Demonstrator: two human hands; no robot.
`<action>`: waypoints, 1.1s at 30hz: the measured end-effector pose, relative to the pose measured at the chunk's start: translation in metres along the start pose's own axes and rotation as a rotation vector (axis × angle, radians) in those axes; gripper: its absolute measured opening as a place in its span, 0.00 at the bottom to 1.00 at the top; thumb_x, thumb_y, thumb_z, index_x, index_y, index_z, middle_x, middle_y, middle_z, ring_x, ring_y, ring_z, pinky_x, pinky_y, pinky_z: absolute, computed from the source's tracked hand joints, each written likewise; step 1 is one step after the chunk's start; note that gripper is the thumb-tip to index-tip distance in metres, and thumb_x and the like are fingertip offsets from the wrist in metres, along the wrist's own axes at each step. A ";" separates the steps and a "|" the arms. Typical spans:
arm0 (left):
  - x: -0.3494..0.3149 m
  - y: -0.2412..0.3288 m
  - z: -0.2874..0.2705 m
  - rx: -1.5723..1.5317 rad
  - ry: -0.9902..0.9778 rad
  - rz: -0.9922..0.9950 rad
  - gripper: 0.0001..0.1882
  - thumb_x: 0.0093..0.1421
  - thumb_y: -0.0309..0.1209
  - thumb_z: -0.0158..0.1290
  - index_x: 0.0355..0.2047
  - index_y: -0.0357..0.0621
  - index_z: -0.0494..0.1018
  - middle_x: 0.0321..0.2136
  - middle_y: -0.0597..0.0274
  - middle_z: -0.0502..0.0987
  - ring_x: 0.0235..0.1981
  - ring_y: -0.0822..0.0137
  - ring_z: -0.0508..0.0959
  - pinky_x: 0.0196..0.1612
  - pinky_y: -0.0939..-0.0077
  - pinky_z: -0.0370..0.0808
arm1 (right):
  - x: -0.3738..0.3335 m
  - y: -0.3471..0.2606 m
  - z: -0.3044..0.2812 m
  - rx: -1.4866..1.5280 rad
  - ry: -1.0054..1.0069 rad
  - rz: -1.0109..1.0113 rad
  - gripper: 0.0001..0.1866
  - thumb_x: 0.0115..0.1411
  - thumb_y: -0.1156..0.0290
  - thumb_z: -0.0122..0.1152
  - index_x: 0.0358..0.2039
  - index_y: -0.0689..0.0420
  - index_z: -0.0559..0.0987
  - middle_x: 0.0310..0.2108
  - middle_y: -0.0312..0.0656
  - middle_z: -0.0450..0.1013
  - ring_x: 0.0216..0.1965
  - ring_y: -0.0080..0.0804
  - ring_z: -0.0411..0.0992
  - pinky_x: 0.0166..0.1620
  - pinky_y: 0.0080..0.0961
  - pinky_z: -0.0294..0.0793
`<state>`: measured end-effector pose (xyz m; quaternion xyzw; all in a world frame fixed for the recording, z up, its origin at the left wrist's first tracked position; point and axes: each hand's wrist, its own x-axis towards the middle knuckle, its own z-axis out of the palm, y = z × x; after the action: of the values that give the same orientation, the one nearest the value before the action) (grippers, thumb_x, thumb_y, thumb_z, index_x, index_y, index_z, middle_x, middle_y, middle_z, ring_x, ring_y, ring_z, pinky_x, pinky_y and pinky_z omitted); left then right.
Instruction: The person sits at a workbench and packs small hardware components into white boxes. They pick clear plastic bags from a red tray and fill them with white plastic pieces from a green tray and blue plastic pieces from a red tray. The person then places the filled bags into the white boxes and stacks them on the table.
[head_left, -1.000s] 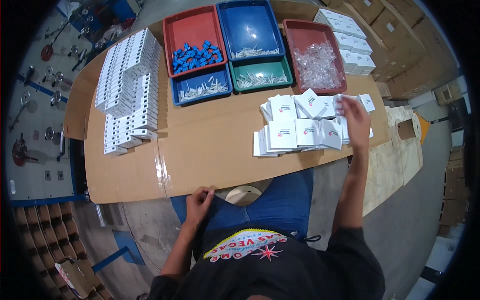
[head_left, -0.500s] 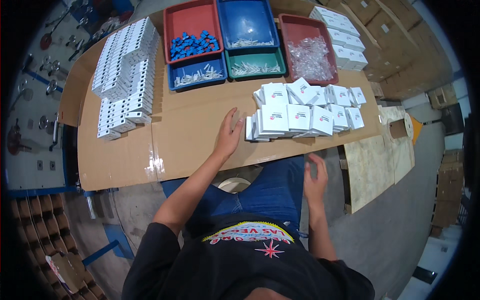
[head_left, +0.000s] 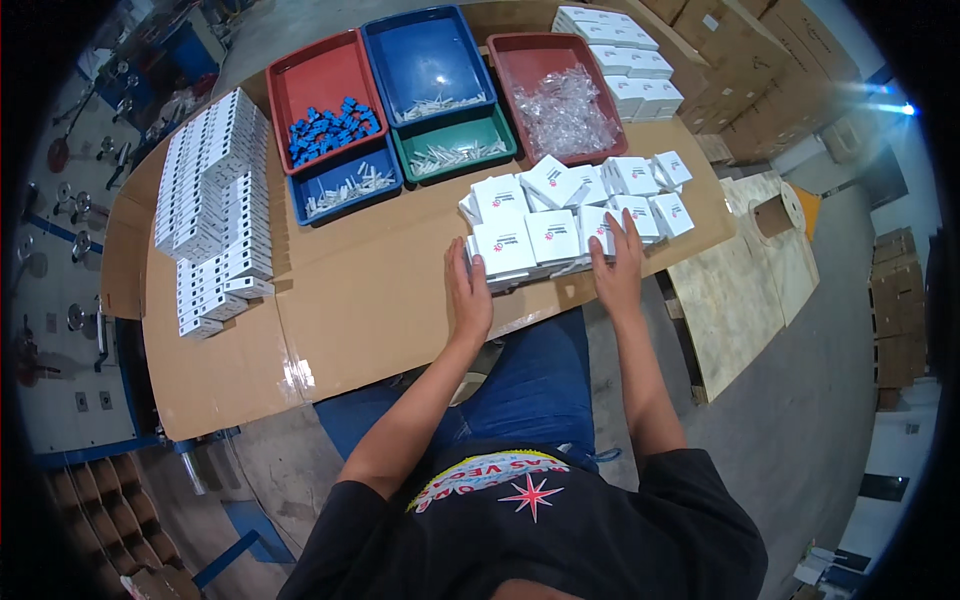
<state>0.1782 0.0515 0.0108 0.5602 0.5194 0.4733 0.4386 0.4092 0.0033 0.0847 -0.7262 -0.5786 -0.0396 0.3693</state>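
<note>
Several small white square boxes with a printed mark lie stacked in uneven rows at the right of the cardboard-covered table. Against the left end of the front row rests my left hand, its fingers stretched out along the side of the nearest box. My right hand lies over the front of the stack further right, fingers extended and apart, touching the white boxes there. Neither hand is closed round a box. The lower boxes in the pile are partly hidden.
Behind the stack stand a red tray of clear plastic pieces, a green tray and blue tray of white sticks, and a red tray of blue parts. White boxes form tall rows at left; more white boxes stand back right.
My right hand has risen from beside my lap onto the front of the box stack. My left hand has come to the stack's left end. The view has shifted.
</note>
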 end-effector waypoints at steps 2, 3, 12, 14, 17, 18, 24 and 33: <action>-0.002 -0.001 0.000 0.063 0.001 0.008 0.30 0.73 0.44 0.35 0.66 0.34 0.55 0.67 0.42 0.55 0.70 0.46 0.50 0.71 0.56 0.46 | 0.000 0.002 0.000 0.052 -0.034 0.021 0.24 0.66 0.62 0.57 0.59 0.57 0.72 0.67 0.52 0.57 0.67 0.52 0.56 0.66 0.42 0.57; -0.002 -0.002 0.001 0.070 0.010 0.003 0.30 0.73 0.44 0.34 0.66 0.35 0.56 0.67 0.43 0.56 0.70 0.45 0.49 0.71 0.56 0.46 | 0.002 0.002 0.001 0.057 -0.042 0.007 0.23 0.65 0.63 0.57 0.59 0.58 0.72 0.67 0.53 0.58 0.67 0.53 0.56 0.66 0.43 0.57; -0.004 -0.001 0.003 0.101 0.009 -0.017 0.30 0.73 0.45 0.32 0.67 0.37 0.53 0.68 0.44 0.54 0.71 0.42 0.46 0.71 0.52 0.43 | 0.006 0.006 -0.002 0.007 -0.084 -0.077 0.23 0.66 0.65 0.56 0.59 0.57 0.72 0.66 0.54 0.58 0.66 0.54 0.57 0.65 0.45 0.57; -0.004 -0.001 0.001 0.115 -0.019 -0.009 0.31 0.73 0.46 0.32 0.68 0.36 0.52 0.68 0.44 0.53 0.71 0.42 0.45 0.71 0.52 0.42 | 0.006 0.006 -0.002 -0.022 -0.084 -0.072 0.22 0.66 0.64 0.55 0.60 0.55 0.72 0.66 0.53 0.58 0.66 0.53 0.57 0.65 0.44 0.56; -0.004 -0.003 -0.002 0.124 -0.048 0.016 0.32 0.73 0.47 0.31 0.68 0.35 0.50 0.68 0.42 0.52 0.71 0.41 0.44 0.71 0.53 0.41 | 0.006 0.006 -0.004 -0.096 -0.087 -0.068 0.22 0.67 0.62 0.54 0.60 0.53 0.72 0.67 0.51 0.58 0.66 0.51 0.57 0.65 0.44 0.54; -0.003 -0.003 -0.003 0.125 -0.056 0.026 0.33 0.74 0.47 0.31 0.69 0.35 0.49 0.69 0.42 0.51 0.71 0.41 0.43 0.71 0.53 0.41 | 0.005 0.008 -0.001 -0.121 -0.088 -0.055 0.23 0.67 0.59 0.54 0.61 0.52 0.72 0.67 0.49 0.58 0.66 0.49 0.57 0.66 0.44 0.53; 0.000 0.009 -0.023 0.349 -0.070 0.282 0.50 0.60 0.55 0.55 0.69 0.34 0.48 0.69 0.41 0.51 0.71 0.41 0.44 0.70 0.43 0.39 | 0.005 0.004 -0.008 -0.121 -0.083 -0.062 0.25 0.67 0.56 0.54 0.61 0.54 0.71 0.67 0.50 0.58 0.66 0.51 0.56 0.66 0.47 0.51; 0.045 0.033 -0.052 0.327 -0.360 0.443 0.46 0.46 0.46 0.69 0.62 0.44 0.64 0.62 0.44 0.65 0.67 0.45 0.58 0.70 0.41 0.41 | 0.007 -0.015 -0.027 -0.042 -0.030 -0.038 0.25 0.68 0.56 0.52 0.60 0.58 0.70 0.66 0.48 0.59 0.67 0.51 0.56 0.69 0.52 0.45</action>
<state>0.1331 0.0937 0.0554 0.7971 0.3682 0.3611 0.3141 0.4083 -0.0063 0.1151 -0.7233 -0.5966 -0.0481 0.3444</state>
